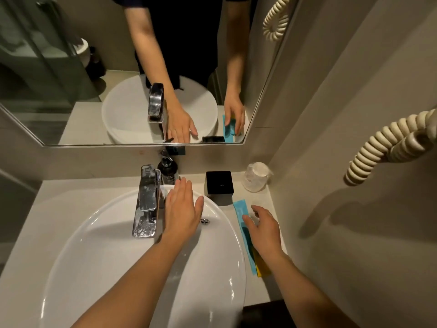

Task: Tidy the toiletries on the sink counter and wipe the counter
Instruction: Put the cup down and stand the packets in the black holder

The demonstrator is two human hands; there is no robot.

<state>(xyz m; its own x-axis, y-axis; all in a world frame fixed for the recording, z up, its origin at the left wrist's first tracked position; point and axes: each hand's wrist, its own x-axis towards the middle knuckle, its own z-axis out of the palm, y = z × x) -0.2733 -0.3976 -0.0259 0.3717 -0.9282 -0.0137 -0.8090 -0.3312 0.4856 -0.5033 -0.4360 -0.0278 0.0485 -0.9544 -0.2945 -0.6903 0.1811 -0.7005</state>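
My left hand (183, 210) hovers flat over the back rim of the white oval ceramic basin (99, 245), fingers spread and holding nothing, just beside the tall chrome tap (146, 201) and reaching toward the dark pump bottle of soap (168, 170) behind it; my right hand (264, 229) is open too, fingertips (247, 220) coming down on the long turquoise sachet (241, 210) that lies along the pale stone counter (257, 200), with a yellow sachet (261, 268) partly hidden under my wrist. Further back stand a black square box (218, 183) and an upturned clear plastic cup (256, 177) in the corner. I see no cloth, so I judge wiping comes later. The risks — a flat, slick sachet may skid under my fingers toward the basin rather than lift; a careless left reach could knock the pump bottle over against the tap.
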